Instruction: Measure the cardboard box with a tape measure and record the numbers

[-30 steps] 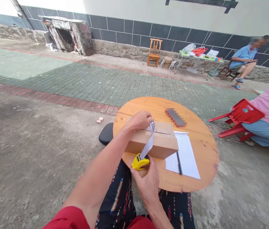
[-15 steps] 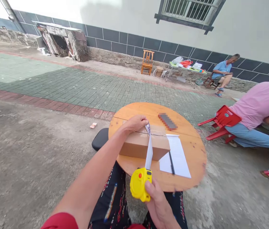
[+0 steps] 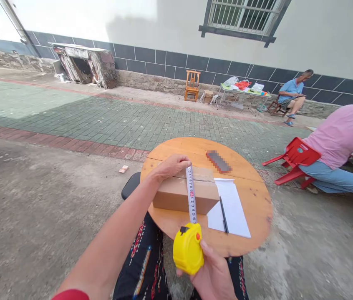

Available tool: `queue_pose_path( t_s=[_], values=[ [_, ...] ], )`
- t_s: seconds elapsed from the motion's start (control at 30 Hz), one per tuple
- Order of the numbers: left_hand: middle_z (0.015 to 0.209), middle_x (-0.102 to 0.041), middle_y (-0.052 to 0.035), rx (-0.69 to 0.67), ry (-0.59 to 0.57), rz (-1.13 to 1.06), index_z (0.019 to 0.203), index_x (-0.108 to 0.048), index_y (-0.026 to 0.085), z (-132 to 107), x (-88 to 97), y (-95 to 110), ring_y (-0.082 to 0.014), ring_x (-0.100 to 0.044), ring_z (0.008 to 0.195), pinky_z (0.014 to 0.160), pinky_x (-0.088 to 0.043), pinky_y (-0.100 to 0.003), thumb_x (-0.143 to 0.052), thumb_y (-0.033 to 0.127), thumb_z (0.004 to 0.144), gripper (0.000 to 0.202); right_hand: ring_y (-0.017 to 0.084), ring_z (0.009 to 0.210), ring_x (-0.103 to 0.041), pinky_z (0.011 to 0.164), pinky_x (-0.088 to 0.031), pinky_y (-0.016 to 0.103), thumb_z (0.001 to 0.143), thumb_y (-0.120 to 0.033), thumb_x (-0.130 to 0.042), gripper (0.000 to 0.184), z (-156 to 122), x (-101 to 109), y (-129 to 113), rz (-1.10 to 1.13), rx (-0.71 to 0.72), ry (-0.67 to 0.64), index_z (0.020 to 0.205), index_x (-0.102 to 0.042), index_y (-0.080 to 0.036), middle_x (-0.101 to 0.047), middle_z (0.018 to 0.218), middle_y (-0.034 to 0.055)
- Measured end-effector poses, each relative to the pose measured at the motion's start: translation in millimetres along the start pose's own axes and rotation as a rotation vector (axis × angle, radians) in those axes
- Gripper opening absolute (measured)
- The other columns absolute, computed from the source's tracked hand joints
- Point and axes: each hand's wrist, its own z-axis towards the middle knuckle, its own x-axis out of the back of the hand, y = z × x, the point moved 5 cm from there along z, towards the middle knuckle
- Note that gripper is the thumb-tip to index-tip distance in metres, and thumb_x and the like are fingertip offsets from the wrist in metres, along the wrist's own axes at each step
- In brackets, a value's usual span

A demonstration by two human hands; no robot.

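Observation:
A brown cardboard box (image 3: 185, 202) rests on a round wooden table (image 3: 254, 204) before my knees. My left hand (image 3: 174, 166) is over the box's far side, its fingers pinching the end of the tape measure's white blade (image 3: 191, 198). That blade runs across the box top toward me, numbers facing up. Its yellow case (image 3: 189, 249) is gripped in my right hand (image 3: 212, 268), below the table's near edge. Right of the box lie white paper sheets (image 3: 234, 210) with a black pen (image 3: 224, 214) on them.
A blurred dark phone-like object with a red edge (image 3: 219, 161) lies at the table's far side. A black seat (image 3: 130, 185) is at its left. To the right, a person in pink (image 3: 348, 133) sits on a red plastic chair (image 3: 301, 153). Another person (image 3: 292, 93) sits by the wall.
The tape blade has turned from edge-on to flat, so its numbers now face up. My right hand has rotated the yellow case and lowered it slightly. My left hand keeps its pinch.

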Motion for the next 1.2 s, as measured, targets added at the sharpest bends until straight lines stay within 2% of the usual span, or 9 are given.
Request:
queue_pose_path(
  t_s=[0.07, 0.2, 0.3, 0.37, 0.53, 0.73, 0.9, 1.03, 1.2],
  values=[
    [0.070, -0.053, 0.0032, -0.001, 0.008, -0.009, 0.077, -0.060, 0.018, -0.3, -0.3, 0.9, -0.0130, -0.045, 0.065, 0.060, -0.034, -0.024, -0.048, 0.040, 0.081, 0.026, 0.022, 0.083, -0.067, 0.064, -0.055, 0.033, 0.078, -0.036, -0.073, 0.045, 2.5, -7.8, 6.3, -0.003, 0.015, -0.060, 0.118, -0.063, -0.016, -0.070, 0.105, 0.0114],
    [0.064, -0.047, 0.0040, 0.004, 0.038, -0.015, 0.070, -0.056, 0.018, -0.8, -0.8, 1.4, -0.0121, -0.042, 0.061, 0.058, -0.032, -0.024, -0.045, 0.040, 0.083, 0.028, 0.022, 0.081, -0.068, 0.062, -0.054, 0.032, 0.073, -0.037, -0.077, 0.051, 16.2, -39.3, 24.5, 0.034, -0.051, -0.189, 0.117, -0.061, -0.018, -0.071, 0.100, 0.0087],
    [0.061, -0.043, 0.0048, -0.001, 0.060, -0.005, 0.065, -0.050, 0.019, -1.2, -1.7, 1.3, -0.0111, -0.039, 0.058, 0.057, -0.030, -0.024, -0.044, 0.039, 0.083, 0.028, 0.024, 0.084, -0.070, 0.062, -0.053, 0.030, 0.070, -0.037, -0.077, 0.050, 28.4, -60.3, 35.9, 0.156, -0.088, -0.262, 0.115, -0.063, -0.020, -0.072, 0.098, 0.0064],
    [0.059, -0.041, 0.0048, -0.002, 0.077, 0.016, 0.061, -0.045, 0.019, -0.9, -2.8, 1.1, -0.0109, -0.037, 0.057, 0.056, -0.027, -0.025, -0.045, 0.037, 0.083, 0.028, 0.024, 0.082, -0.071, 0.062, -0.053, 0.030, 0.070, -0.040, -0.076, 0.044, 33.2, -67.2, 38.8, 0.224, -0.092, -0.302, 0.108, -0.066, -0.020, -0.072, 0.094, 0.0058],
    [0.053, -0.032, 0.0048, 0.012, 0.107, 0.088, 0.054, -0.032, 0.020, 1.1, -5.0, 1.0, -0.0108, -0.031, 0.054, 0.055, -0.020, -0.027, -0.046, 0.030, 0.079, 0.030, 0.018, 0.075, -0.068, 0.063, -0.051, 0.028, 0.080, -0.049, -0.070, 0.039, 35.0, -65.5, 35.4, 0.245, -0.117, -0.345, 0.104, -0.068, -0.019, -0.069, 0.089, 0.0057],
    [0.053, -0.027, 0.0052, 0.023, 0.081, 0.110, 0.055, -0.029, 0.020, 1.2, -5.2, -1.1, -0.0105, -0.028, 0.053, 0.055, -0.018, -0.028, -0.046, 0.029, 0.077, 0.030, 0.019, 0.062, -0.064, 0.053, -0.046, 0.028, 0.070, -0.062, -0.069, 0.059, 37.9, -51.7, 44.4, 0.240, -0.087, -0.302, 0.111, -0.064, -0.020, -0.064, 0.081, 0.0051],
    [0.054, -0.026, 0.0055, 0.020, 0.055, 0.116, 0.056, -0.028, 0.020, 2.9, -7.6, -2.9, -0.0101, -0.026, 0.053, 0.054, -0.018, -0.027, -0.047, 0.028, 0.076, 0.029, 0.020, 0.063, -0.066, 0.055, -0.045, 0.028, 0.073, -0.058, -0.068, 0.055, 34.0, -47.6, 48.7, 0.178, -0.126, -0.289, 0.114, -0.061, -0.022, -0.066, 0.088, 0.0055],
    [0.054, -0.027, 0.0054, 0.018, 0.050, 0.121, 0.056, -0.029, 0.020, 3.3, -8.3, -2.5, -0.0102, -0.028, 0.053, 0.054, -0.019, -0.028, -0.047, 0.028, 0.077, 0.029, 0.019, 0.063, -0.067, 0.054, -0.046, 0.027, 0.070, -0.057, -0.075, 0.057, 32.6, -53.0, 42.5, 0.201, -0.134, -0.294, 0.113, -0.062, -0.022, -0.067, 0.083, 0.0045],
    [0.053, -0.031, 0.0051, 0.015, 0.059, 0.133, 0.056, -0.032, 0.020, 2.6, -7.5, -2.3, -0.0108, -0.032, 0.054, 0.055, -0.020, -0.027, -0.047, 0.030, 0.078, 0.029, 0.019, 0.064, -0.069, 0.056, -0.048, 0.025, 0.071, -0.052, -0.077, 0.050, 31.4, -56.8, 38.3, 0.196, -0.122, -0.298, 0.108, -0.066, -0.021, -0.070, 0.083, 0.0044]
  ],
)
